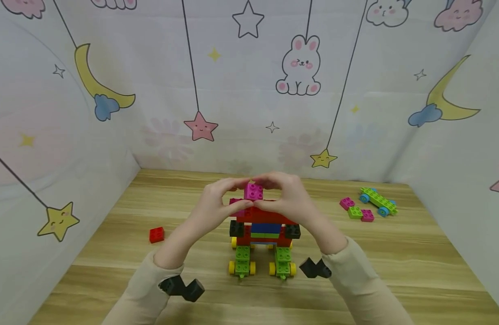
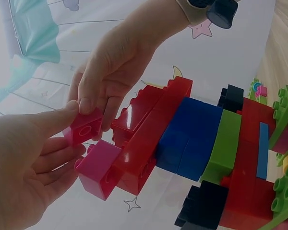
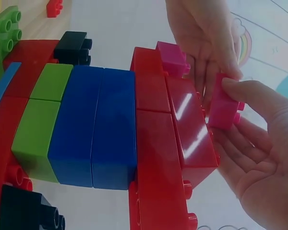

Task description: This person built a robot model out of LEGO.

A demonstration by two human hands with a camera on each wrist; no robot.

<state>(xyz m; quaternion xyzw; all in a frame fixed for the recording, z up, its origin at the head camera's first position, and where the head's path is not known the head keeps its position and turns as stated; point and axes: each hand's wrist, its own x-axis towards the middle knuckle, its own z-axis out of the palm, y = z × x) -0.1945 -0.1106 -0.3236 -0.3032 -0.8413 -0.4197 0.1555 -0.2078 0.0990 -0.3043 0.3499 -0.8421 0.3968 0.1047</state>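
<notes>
A pink brick (image 1: 254, 192) is held just above the top of a tall toy-brick build (image 1: 265, 232). My left hand (image 1: 212, 198) pinches its left end, with the thumb in front and fingers behind. From the other side my right hand (image 1: 291, 196) pinches the same brick. Another pink brick (image 2: 98, 167) sits on one end of the build's red top layer (image 3: 158, 143). Beneath come blue bricks (image 3: 93, 124), green ones (image 3: 38, 115) and black bricks (image 2: 201, 203) sticking out at the sides. Green wheeled bases (image 1: 243, 259) with yellow wheels carry the build.
At the left of the wooden table (image 1: 111, 280) lies a loose red brick (image 1: 156, 234). To the right are a green base with blue wheels (image 1: 378, 201), a small green brick (image 1: 355, 212) and two pink bricks (image 1: 347, 203). A patterned cloth (image 1: 249, 90) hangs behind the table.
</notes>
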